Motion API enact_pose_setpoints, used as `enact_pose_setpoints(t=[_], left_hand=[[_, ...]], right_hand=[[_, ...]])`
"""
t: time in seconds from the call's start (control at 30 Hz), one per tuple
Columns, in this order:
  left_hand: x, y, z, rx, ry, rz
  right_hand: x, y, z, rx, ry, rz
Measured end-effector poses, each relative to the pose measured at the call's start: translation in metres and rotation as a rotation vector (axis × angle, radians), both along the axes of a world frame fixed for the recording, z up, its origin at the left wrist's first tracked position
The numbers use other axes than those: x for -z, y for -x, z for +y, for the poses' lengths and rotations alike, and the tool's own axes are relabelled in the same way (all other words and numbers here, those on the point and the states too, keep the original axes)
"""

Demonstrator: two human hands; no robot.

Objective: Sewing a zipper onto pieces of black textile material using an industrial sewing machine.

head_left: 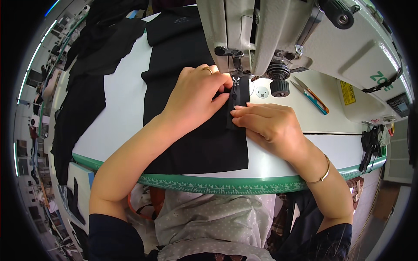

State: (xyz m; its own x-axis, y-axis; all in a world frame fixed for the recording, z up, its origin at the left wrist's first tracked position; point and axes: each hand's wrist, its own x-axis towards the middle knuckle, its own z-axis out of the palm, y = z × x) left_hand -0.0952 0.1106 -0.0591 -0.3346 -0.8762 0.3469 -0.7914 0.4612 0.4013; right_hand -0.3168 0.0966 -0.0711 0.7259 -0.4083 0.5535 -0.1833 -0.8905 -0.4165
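Note:
A long black fabric panel [191,148] lies on the white sewing table, its right edge running under the presser foot [236,80] of the sewing machine [278,39]. Along that edge lies a narrow black zipper [235,95]. My left hand [198,89] rests on the panel just left of the foot, thumb and index finger pinched at the zipper's left side. Closer to me, my right hand [267,124] has its fingertips closed on the zipper's lower end. The cloth under both sets of fingertips is partly hidden.
Orange-and-blue thread snips [315,101] lie on the machine bed to the right. More black fabric [93,65] is heaped along the table's left side. A green measuring tape [217,185] follows the table's front edge. Black strips [370,145] hang at the right edge.

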Motion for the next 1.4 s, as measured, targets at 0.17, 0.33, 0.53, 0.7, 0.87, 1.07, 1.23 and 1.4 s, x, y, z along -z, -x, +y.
enact_pose_setpoints(t=[0.17,0.33,0.53,0.7,0.87,1.07,1.23,1.4], left_hand=[[0.006,-0.005,-0.001,0.070,0.308,-0.186],[0.007,0.000,0.003,0.104,0.510,-0.256],[0.000,0.017,0.004,-0.138,-0.005,-0.027],[0.008,0.015,-0.017,-0.205,0.088,-0.074],[0.013,0.003,-0.041,-0.137,0.376,-0.084],[-0.004,0.000,0.009,-0.041,0.191,-0.057],[-0.008,0.011,0.067,0.227,0.179,-0.168],[0.000,0.018,0.058,0.215,0.399,-0.285]], right_hand=[[0.000,0.000,0.000,-0.008,-0.001,-0.005],[0.001,0.000,0.001,-0.012,0.003,-0.023],[0.000,0.000,0.000,-0.014,0.037,-0.010],[0.002,0.001,-0.001,-0.021,0.061,-0.008],[0.001,-0.004,0.000,-0.028,0.064,-0.014],[0.003,0.003,0.001,0.018,0.171,-0.006],[-0.010,0.012,0.001,0.006,0.046,-0.065],[-0.025,0.028,-0.004,0.094,-0.013,-0.064]])
